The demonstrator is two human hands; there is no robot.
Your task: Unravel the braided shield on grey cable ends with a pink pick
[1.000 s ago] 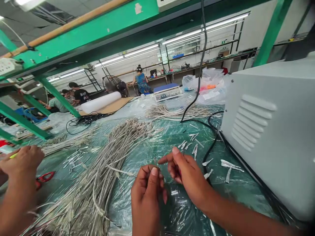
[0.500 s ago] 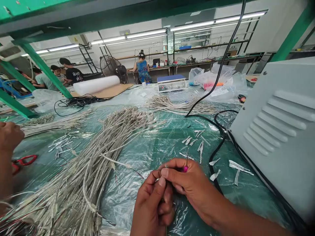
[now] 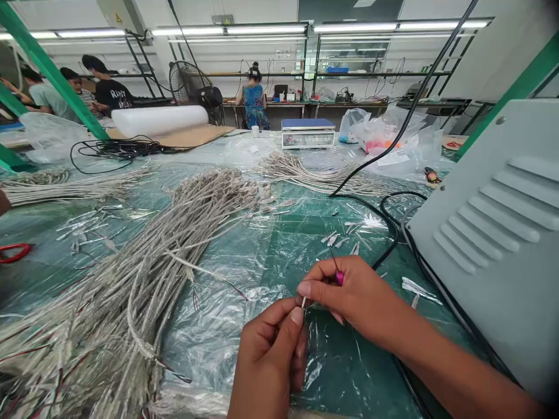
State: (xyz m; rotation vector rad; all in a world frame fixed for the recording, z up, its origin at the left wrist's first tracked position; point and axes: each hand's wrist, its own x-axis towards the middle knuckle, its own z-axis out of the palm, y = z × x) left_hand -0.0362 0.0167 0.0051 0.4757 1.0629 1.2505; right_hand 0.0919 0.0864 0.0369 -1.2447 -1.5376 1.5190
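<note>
My left hand (image 3: pixel 273 355) is closed, its thumb and forefinger pinching a thin white cable (image 3: pixel 303 302) near its end. At the tip of that cable, my right hand (image 3: pixel 345 285) presses thumb and forefinger together. A thin needle-like tool with a pink handle (image 3: pixel 339 277) sticks up out of the curled fingers of my right hand, held in them. The cable's far part is hidden by my left hand. Left of my hands lies a large bundle of clear-jacketed cables (image 3: pixel 174 250), some ends showing red, green and black wires.
A grey vented machine (image 3: pixel 493 233) stands at right, with a black cord (image 3: pixel 388 215) beside it. Foil scraps (image 3: pixel 419 291) lie around. Red-handled scissors (image 3: pixel 15 253) and another person's hand (image 3: pixel 3 202) are at the left edge. A scale (image 3: pixel 308 134) stands behind.
My right hand has drawn up slightly from my left, and the white cable now shows between them. The view has levelled and shifted; the other person's hand has mostly left at the left.
</note>
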